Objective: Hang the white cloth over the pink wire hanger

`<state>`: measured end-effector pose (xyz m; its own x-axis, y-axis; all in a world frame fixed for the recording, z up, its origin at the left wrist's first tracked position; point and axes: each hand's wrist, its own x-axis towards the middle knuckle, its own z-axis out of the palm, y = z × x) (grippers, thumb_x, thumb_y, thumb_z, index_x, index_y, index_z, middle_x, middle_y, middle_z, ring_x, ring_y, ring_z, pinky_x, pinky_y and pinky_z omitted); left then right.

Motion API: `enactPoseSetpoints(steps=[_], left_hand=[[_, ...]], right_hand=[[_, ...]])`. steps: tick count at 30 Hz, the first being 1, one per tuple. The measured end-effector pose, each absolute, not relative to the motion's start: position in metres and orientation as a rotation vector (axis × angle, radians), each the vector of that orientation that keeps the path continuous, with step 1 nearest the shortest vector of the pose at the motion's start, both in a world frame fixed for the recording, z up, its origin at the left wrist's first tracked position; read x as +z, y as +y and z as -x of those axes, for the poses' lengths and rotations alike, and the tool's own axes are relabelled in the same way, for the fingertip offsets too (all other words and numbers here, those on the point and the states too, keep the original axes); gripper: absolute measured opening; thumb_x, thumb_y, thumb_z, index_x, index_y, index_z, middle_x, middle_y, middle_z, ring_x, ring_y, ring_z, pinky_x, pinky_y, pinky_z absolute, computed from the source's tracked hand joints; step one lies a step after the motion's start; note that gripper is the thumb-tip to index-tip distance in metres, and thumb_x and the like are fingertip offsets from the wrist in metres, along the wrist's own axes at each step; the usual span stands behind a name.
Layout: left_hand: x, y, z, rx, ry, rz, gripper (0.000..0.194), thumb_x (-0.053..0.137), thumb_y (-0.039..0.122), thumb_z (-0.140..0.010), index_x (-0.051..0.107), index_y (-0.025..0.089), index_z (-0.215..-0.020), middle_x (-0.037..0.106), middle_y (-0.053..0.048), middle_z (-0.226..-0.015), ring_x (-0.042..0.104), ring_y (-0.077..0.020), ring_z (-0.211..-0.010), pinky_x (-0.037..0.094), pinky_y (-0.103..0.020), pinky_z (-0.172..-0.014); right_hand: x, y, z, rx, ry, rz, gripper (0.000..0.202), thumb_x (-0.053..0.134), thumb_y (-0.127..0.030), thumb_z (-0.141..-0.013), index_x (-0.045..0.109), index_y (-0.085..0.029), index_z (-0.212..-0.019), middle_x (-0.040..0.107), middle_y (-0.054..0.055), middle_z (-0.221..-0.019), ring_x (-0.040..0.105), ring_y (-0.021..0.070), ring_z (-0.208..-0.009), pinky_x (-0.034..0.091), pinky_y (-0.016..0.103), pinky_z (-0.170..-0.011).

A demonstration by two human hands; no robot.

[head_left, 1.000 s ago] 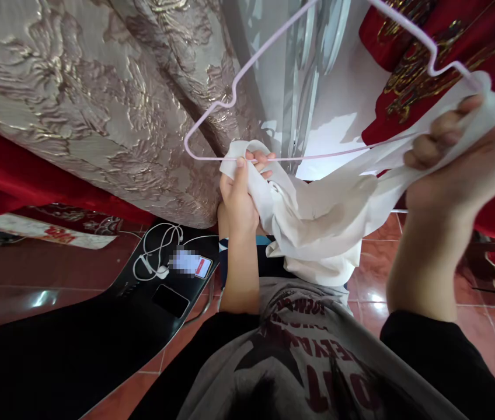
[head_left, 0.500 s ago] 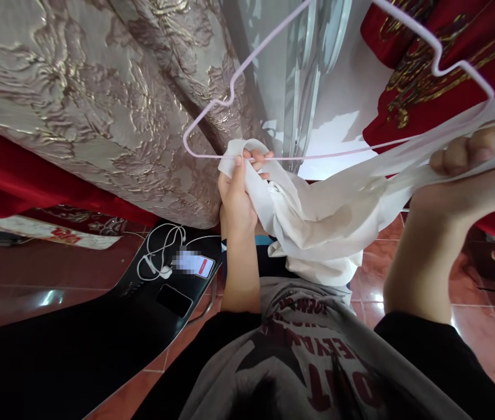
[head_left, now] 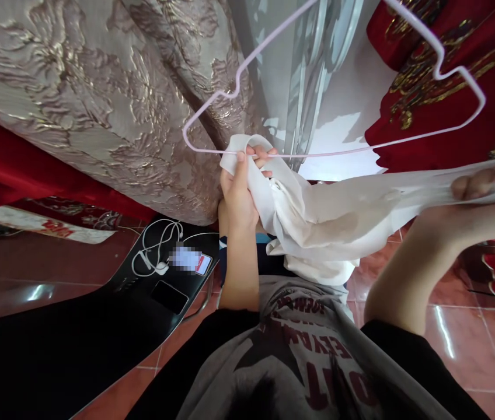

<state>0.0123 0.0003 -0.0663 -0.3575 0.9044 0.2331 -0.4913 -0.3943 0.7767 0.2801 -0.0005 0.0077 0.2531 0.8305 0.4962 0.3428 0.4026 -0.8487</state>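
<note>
A pale pink clothes hanger (head_left: pixel 335 154) hangs in front of me, its top cut off by the upper edge of the view. Near the left end of its bottom bar, my left hand (head_left: pixel 241 192) is closed, pinching a collar-like edge of a white cloth (head_left: pixel 361 201) against the bar. The cloth stretches across to the right and droops in folds over my lap. At the right edge, my right hand (head_left: pixel 488 184) grips the other end with bent fingers, below and apart from the hanger. Whether the cloth is a shirt I cannot tell.
A black bench or chair (head_left: pixel 76 326) at the left bears white earphones (head_left: pixel 160 267), a lit phone (head_left: pixel 190 260) and a dark-screened phone (head_left: pixel 169 296). A patterned beige curtain (head_left: pixel 76 116) hangs left, a red gold-trimmed cloth (head_left: pixel 484 46) right. The floor (head_left: pixel 462 361) is red tile.
My right hand has moved right and slightly down, drawing the cloth off the hanger's right end, so the whole right part of the bar shows. My left hand keeps its hold.
</note>
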Motion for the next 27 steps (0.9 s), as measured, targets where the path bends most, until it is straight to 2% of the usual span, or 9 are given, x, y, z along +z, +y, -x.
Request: enactPoseSetpoints(steps=[6, 10, 12, 15, 18, 21, 23, 25, 27], left_hand=[[-0.066, -0.003, -0.019, 1.817, 0.758, -0.846, 0.028, 0.071, 0.05, -0.098, 0.066, 0.023, -0.095, 0.075, -0.006, -0.1, 0.076, -0.025, -0.116, 0.059, -0.021, -0.068], [-0.061, -0.008, -0.021, 1.845, 0.772, -0.866, 0.027, 0.07, 0.049, -0.098, 0.067, 0.022, -0.095, 0.077, -0.006, -0.099, 0.078, -0.0243, -0.112, 0.054, -0.02, -0.058], [-0.059, -0.009, -0.018, 1.829, 0.814, -0.872, 0.023, 0.07, 0.046, -0.098, 0.07, 0.022, -0.094, 0.079, -0.006, -0.102, 0.079, -0.0228, -0.105, 0.05, -0.02, -0.052], [-0.056, -0.004, -0.004, 1.765, 0.938, -0.863, 0.016, 0.074, 0.038, -0.091, 0.076, 0.022, -0.093, 0.081, -0.006, -0.104, 0.077, -0.0191, -0.083, 0.044, -0.023, -0.045], [-0.047, 0.0, 0.022, 1.805, 1.083, -0.773, 0.009, 0.071, 0.025, -0.081, 0.078, 0.023, -0.085, 0.082, -0.004, -0.104, 0.058, -0.0118, -0.056, 0.037, -0.026, -0.043], [-0.028, -0.002, 0.048, 1.912, 1.103, -0.703, 0.014, 0.06, 0.021, -0.076, 0.074, 0.022, -0.077, 0.082, -0.004, -0.109, 0.041, -0.0108, -0.05, 0.037, -0.029, -0.047], [-0.011, -0.007, 0.057, 1.958, 1.113, -0.771, 0.01, 0.058, 0.021, -0.077, 0.064, 0.022, -0.069, 0.081, -0.007, -0.109, 0.044, -0.0122, -0.052, 0.042, -0.031, -0.052], [0.006, -0.009, 0.058, 1.945, 1.143, -0.89, 0.011, 0.06, 0.021, -0.078, 0.057, 0.022, -0.068, 0.079, -0.008, -0.093, 0.054, -0.0153, -0.055, 0.049, -0.033, -0.06], [0.022, -0.007, 0.052, 1.84, 1.164, -1.054, 0.003, 0.064, 0.022, -0.08, 0.063, 0.023, -0.077, 0.075, -0.006, -0.085, 0.067, -0.0224, -0.063, 0.055, -0.039, -0.068]], right_hand=[[-0.006, 0.004, -0.227, 0.313, -1.379, 1.129, 0.054, 0.035, -0.071, -0.104, 0.056, -0.022, -0.114, 0.071, 0.011, -0.104, 0.071, 0.0212, -0.099, 0.058, 0.037, -0.084], [-0.025, 0.02, -0.209, 0.237, -1.499, 1.077, 0.047, 0.043, -0.066, -0.104, 0.056, -0.022, -0.098, 0.069, 0.007, -0.089, 0.067, 0.0173, -0.086, 0.057, 0.038, -0.087], [-0.035, 0.027, -0.208, 0.259, -1.593, 1.124, 0.047, 0.043, -0.065, -0.105, 0.056, -0.022, -0.093, 0.065, 0.005, -0.082, 0.063, 0.0156, -0.081, 0.055, 0.036, -0.083], [-0.046, 0.033, -0.213, 0.264, -1.583, 1.133, 0.043, 0.041, -0.062, -0.106, 0.055, -0.022, -0.098, 0.061, 0.004, -0.085, 0.06, 0.015, -0.08, 0.054, 0.036, -0.082], [-0.051, 0.037, -0.22, 0.278, -1.579, 1.108, 0.04, 0.043, -0.06, -0.106, 0.055, -0.022, -0.103, 0.061, 0.004, -0.089, 0.06, 0.0153, -0.081, 0.054, 0.037, -0.083], [-0.053, 0.039, -0.224, 0.262, -1.588, 1.109, 0.039, 0.042, -0.059, -0.106, 0.055, -0.023, -0.103, 0.06, 0.004, -0.088, 0.059, 0.0154, -0.08, 0.055, 0.037, -0.084], [-0.056, 0.038, -0.223, 0.24, -1.591, 1.118, 0.04, 0.041, -0.06, -0.107, 0.055, -0.023, -0.103, 0.059, 0.003, -0.087, 0.058, 0.015, -0.078, 0.055, 0.038, -0.084], [-0.06, 0.037, -0.219, 0.243, -1.591, 1.118, 0.041, 0.04, -0.061, -0.107, 0.055, -0.023, -0.103, 0.059, 0.003, -0.087, 0.058, 0.0148, -0.078, 0.056, 0.038, -0.085], [-0.065, 0.035, -0.215, 0.283, -1.594, 1.11, 0.042, 0.04, -0.063, -0.106, 0.055, -0.023, -0.104, 0.058, 0.003, -0.087, 0.059, 0.015, -0.081, 0.056, 0.039, -0.089]])
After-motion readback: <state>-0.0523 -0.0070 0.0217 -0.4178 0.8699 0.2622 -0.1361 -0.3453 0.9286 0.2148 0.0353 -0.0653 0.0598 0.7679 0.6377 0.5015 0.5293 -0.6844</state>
